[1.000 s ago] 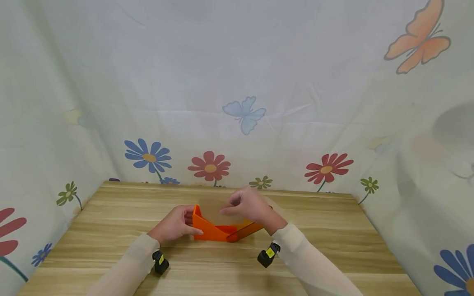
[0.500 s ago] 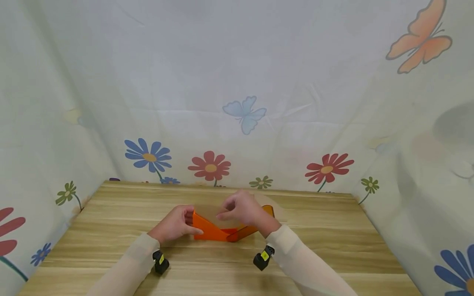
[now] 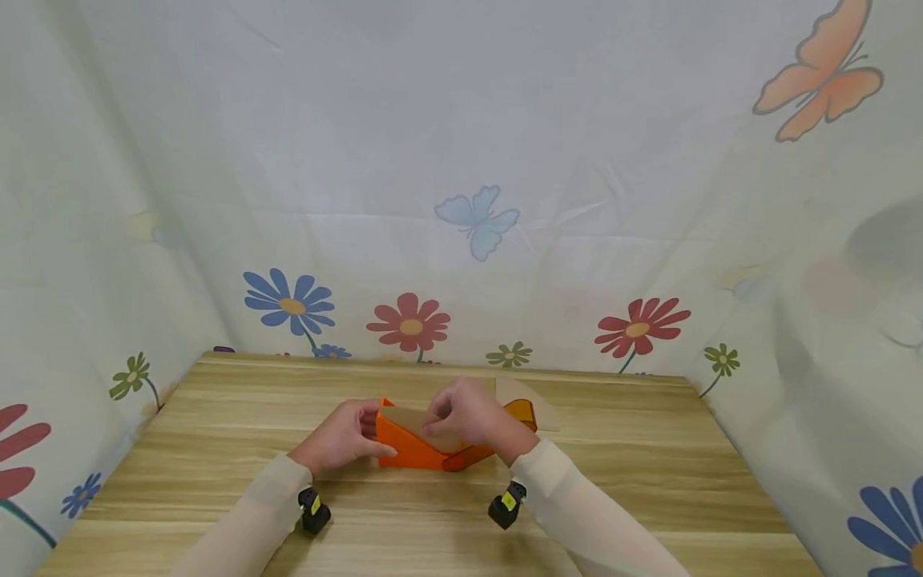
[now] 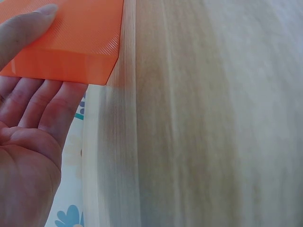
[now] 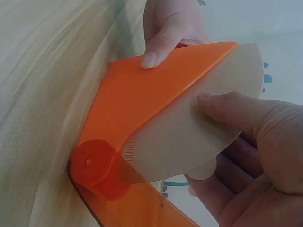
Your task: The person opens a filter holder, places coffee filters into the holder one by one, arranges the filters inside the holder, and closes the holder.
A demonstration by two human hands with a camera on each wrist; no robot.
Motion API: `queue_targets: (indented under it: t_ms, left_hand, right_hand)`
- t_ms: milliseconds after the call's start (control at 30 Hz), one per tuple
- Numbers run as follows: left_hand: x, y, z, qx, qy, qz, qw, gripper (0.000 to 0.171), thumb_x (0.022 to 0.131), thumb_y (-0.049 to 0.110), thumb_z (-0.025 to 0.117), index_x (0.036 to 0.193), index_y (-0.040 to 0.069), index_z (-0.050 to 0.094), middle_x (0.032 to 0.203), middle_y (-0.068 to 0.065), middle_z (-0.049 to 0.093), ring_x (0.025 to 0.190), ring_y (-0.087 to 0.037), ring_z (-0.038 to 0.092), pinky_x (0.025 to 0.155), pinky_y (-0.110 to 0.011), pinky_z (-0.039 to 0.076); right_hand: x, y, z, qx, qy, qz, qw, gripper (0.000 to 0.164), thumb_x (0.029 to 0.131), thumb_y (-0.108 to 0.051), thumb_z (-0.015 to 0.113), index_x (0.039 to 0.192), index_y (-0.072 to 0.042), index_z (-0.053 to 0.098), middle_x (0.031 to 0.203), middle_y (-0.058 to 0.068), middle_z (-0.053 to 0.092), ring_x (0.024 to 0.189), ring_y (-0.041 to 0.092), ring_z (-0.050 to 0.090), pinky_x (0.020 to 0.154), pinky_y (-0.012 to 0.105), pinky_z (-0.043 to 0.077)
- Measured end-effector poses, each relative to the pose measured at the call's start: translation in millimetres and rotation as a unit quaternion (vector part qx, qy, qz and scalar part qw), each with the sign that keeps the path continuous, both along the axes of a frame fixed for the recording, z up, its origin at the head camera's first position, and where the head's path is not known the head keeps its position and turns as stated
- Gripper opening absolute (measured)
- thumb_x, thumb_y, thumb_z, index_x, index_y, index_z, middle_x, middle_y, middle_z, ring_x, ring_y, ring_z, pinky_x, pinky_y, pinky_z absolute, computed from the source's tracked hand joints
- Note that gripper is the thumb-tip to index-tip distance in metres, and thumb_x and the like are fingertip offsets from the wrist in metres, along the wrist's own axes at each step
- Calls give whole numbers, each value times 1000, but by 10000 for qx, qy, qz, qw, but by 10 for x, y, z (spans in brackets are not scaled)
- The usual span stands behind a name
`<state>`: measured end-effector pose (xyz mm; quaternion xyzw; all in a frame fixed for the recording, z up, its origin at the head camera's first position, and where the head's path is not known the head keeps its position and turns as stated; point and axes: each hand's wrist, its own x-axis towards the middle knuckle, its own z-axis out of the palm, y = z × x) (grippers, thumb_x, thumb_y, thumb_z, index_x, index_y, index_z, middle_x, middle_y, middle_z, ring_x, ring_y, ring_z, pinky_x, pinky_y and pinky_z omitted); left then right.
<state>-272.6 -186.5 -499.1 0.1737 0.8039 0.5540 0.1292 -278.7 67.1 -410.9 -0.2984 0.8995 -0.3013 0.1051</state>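
Observation:
An orange coffee filter holder (image 3: 413,447) stands on the table with its translucent amber lid (image 5: 142,198) swung out on a round hinge. My left hand (image 3: 346,437) grips its left end, thumb on the near face and fingers behind, as the left wrist view also shows. My right hand (image 3: 467,417) pinches brown paper coffee filters (image 5: 189,132) between thumb and fingers. Their crimped edge lies within the holder's mouth, while the rounded part sticks out above the slanted rim. A small rounded paper edge shows beneath the front filter in the right wrist view.
Another piece of brown filter paper (image 3: 544,407) lies on the wood-grain table (image 3: 620,481) behind the lid, to the right of my right hand. A flower-and-butterfly printed curtain (image 3: 346,160) encloses the table at the back and sides.
My right hand has moved left and down, bringing the filters lower into the holder. More of the lid and the paper behind it now shows. My left hand keeps its grip.

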Motion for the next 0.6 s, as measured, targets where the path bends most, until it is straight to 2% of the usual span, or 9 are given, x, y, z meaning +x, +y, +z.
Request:
queue_targets:
  t_ms: [100, 200, 433, 600]
  left_hand:
    - [1, 2, 7, -6, 24, -7, 10000, 54, 79, 25, 90, 127, 14, 67, 119, -5, 75, 103, -22, 74, 93, -37, 61]
    - [4, 1, 11, -28, 70, -25, 10000, 52, 80, 24, 89, 126, 13, 67, 118, -6, 75, 103, -22, 73, 93, -37, 61]
    - [8, 1, 21, -32, 20, -1, 10000, 52, 80, 24, 89, 126, 14, 68, 118, -4, 75, 103, -22, 73, 94, -38, 61]
    - [10, 3, 18, -65, -26, 38, 10000, 51, 79, 25, 90, 125, 17, 68, 119, -2, 75, 105, -22, 73, 97, -39, 60]
  right_hand:
    - [10, -9, 1, 64, -72, -37, 9999, 21, 86, -25, 85, 67, -23, 76, 59, -12, 58, 56, 9, 48, 51, 20, 40]
    - [29, -19, 12, 129, -63, -16, 9999, 23, 85, -23, 85, 65, -20, 75, 57, -10, 55, 56, 10, 47, 49, 21, 38]
    - [71, -73, 22, 380, -447, -112, 9982, 18, 87, -19, 83, 69, -16, 78, 57, -7, 58, 54, 13, 49, 48, 22, 40]
    - [83, -94, -9, 491, -358, -55, 9981, 18, 87, -16, 82, 69, -14, 79, 55, -6, 57, 50, 13, 48, 47, 22, 41]
